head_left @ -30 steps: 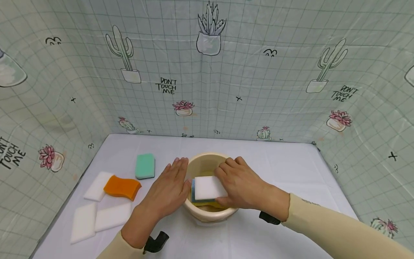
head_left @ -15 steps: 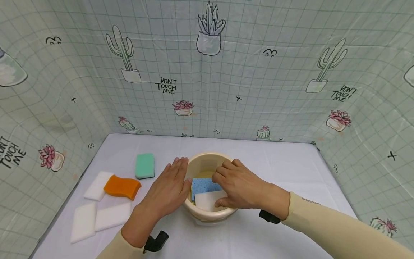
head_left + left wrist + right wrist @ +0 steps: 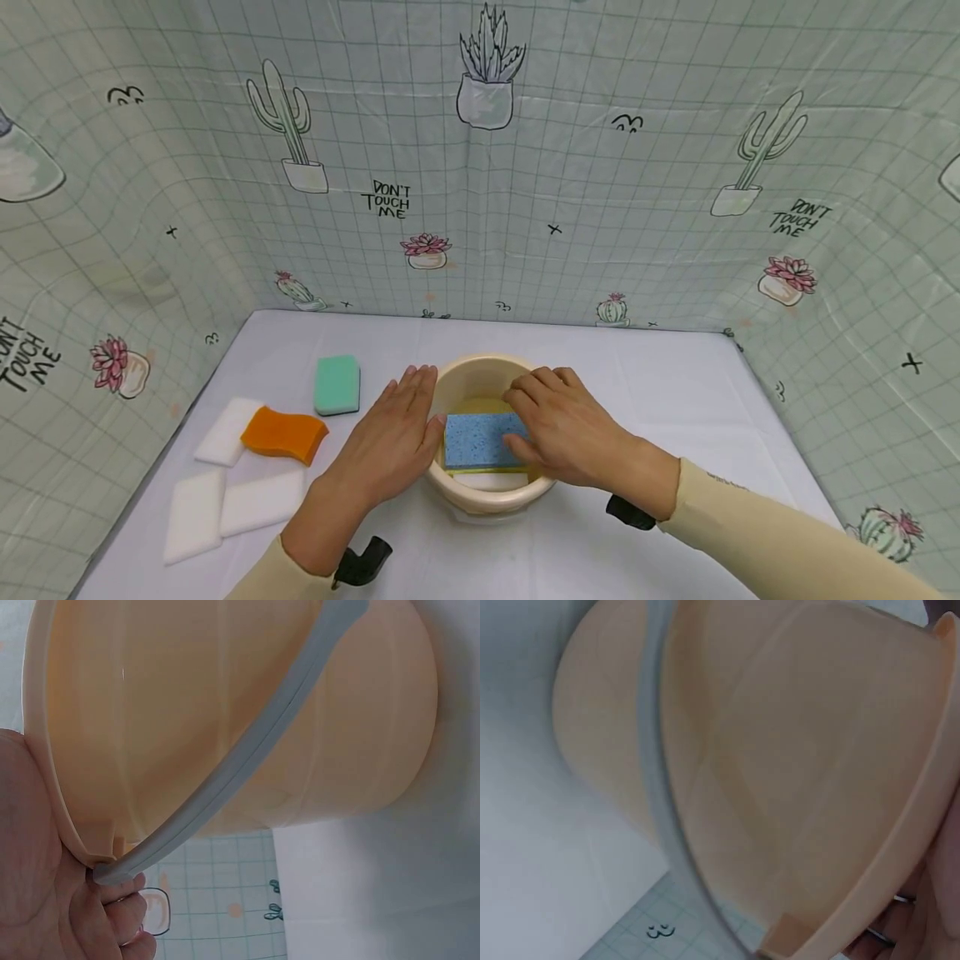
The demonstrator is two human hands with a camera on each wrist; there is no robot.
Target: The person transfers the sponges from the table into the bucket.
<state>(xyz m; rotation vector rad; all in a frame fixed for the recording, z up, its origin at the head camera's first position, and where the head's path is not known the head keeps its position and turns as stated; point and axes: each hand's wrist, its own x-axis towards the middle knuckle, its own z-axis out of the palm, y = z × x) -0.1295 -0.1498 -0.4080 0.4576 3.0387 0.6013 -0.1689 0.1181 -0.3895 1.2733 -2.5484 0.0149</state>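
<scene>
Since a second ago the white sponge (image 3: 491,481) has gone from the top of the bucket (image 3: 480,371) down inside it, and the blue sponge (image 3: 480,440) now lies uppermost, with only a white strip showing below its near edge; half a second ago the white one was still half-covering the blue; the right hand (image 3: 570,429) has shifted slightly, the left hand (image 3: 390,442) has not moved

Blue sponge lies flat in the bucket mouth, its long axis running left to right, parallel to the near edge of the table (image 3: 675,392); a yellow edge shows just under it

Right hand rests over the right rim, fingers loosely bent, fingertips pressing on the right end of the blue sponge; left hand lies flat against the left wall of the bucket, fingers straight and together, pointing toward the far edge; the wrist views show the bucket wall and its grey handle (image 3: 247,772) close up

Bucket stands near the middle of the table, toward the near edge; by the left edge lie a green sponge (image 3: 337,384), an orange sponge (image 3: 283,434) and three white pads (image 3: 225,500), the orange one overlapping a pad

Backdrop (image 3: 600,167) reads "DON'T TOUCH ME" in several places, among cactus drawings
</scene>
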